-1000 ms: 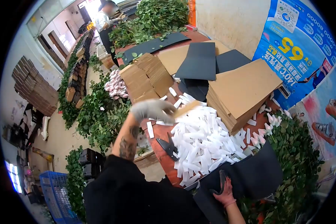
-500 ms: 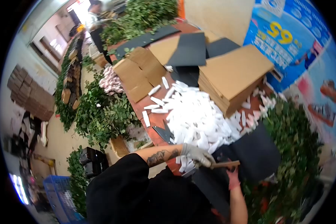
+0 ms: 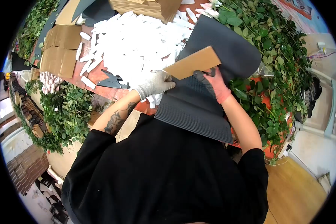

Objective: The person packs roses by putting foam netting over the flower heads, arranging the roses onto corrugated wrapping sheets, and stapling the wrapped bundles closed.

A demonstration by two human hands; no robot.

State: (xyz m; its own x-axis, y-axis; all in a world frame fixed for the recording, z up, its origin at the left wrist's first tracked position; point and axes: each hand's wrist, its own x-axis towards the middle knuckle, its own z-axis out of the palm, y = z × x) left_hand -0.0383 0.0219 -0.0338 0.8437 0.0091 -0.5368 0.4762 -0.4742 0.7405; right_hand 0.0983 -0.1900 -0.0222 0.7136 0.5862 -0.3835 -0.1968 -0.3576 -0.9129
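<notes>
A brown cardboard strip (image 3: 193, 63) lies between my hands, over a black corrugated sheet (image 3: 194, 114). My left hand (image 3: 155, 85), in a pale grey glove, has its fingers closed at the strip's left end. My right hand (image 3: 212, 84), in a pink and dark glove, grips the strip's lower right edge. A smooth black flap (image 3: 222, 46) rises behind the strip. White sleeve-like pieces (image 3: 132, 44) are heaped beyond my hands, and a black stapler-like tool (image 3: 113, 80) rests left of them on the red tabletop (image 3: 77, 71).
Stacked brown cardboard (image 3: 147, 9) stands at the far side, with folded cardboard (image 3: 60, 50) at the left. Leafy stems (image 3: 267, 44) fill the right side, and more greenery (image 3: 65, 117) lies at the left beside pink flower heads (image 3: 50, 83).
My left hand has come from over the table to the black sheet, bringing the cardboard strip. My right hand now holds the strip too. The view has tilted down and turned right.
</notes>
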